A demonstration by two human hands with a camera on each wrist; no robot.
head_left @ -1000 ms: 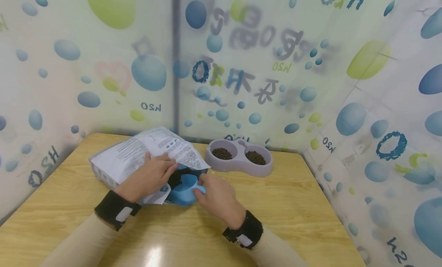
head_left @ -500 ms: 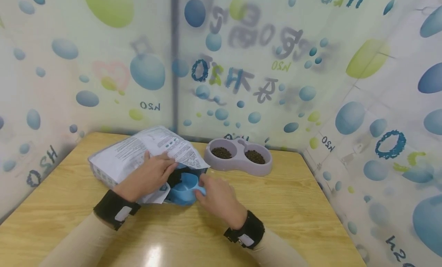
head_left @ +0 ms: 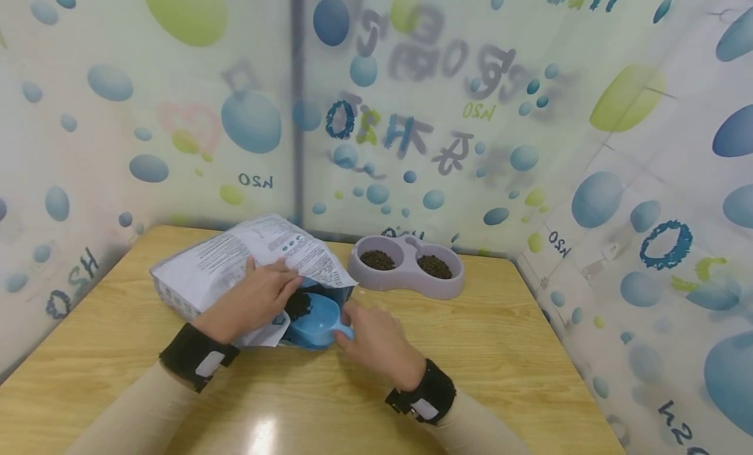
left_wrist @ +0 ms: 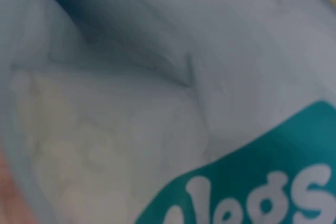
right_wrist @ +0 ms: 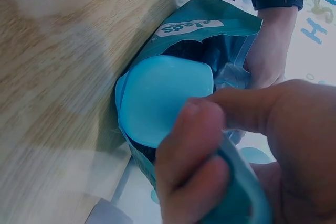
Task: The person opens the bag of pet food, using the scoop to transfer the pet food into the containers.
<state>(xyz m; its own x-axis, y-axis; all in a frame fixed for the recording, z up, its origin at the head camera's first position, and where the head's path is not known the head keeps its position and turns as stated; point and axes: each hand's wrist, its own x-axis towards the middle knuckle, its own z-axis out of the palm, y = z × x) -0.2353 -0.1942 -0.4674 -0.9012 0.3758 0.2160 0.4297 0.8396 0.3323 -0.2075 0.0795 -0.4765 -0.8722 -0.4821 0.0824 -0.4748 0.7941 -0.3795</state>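
A white and teal pet food bag (head_left: 202,262) lies on its side on the table, its mouth facing right toward me. My left hand (head_left: 259,297) grips the bag at the edge of its mouth; some of the fingertips are hidden. In the right wrist view, the bag's teal face (right_wrist: 197,22) and the opening show. My right hand (head_left: 376,340) holds a light blue scoop (head_left: 317,321) by its short handle, with the scoop's bowl inside the bag's mouth. Dark brown kibble (head_left: 298,305) lies at the bowl's far edge. The left wrist view holds only close, creased bag surface (left_wrist: 252,66).
Behind the bag's right side stands a grey double pet bowl (head_left: 406,282), with brown kibble in both hollows. The wooden table (head_left: 500,363) meets patterned walls (head_left: 376,115) at the back and on both sides.
The scoop has tilted so more of its inside shows, and kibble now shows at its far edge. My right hand has shifted slightly right. My left hand and the bag stay put.
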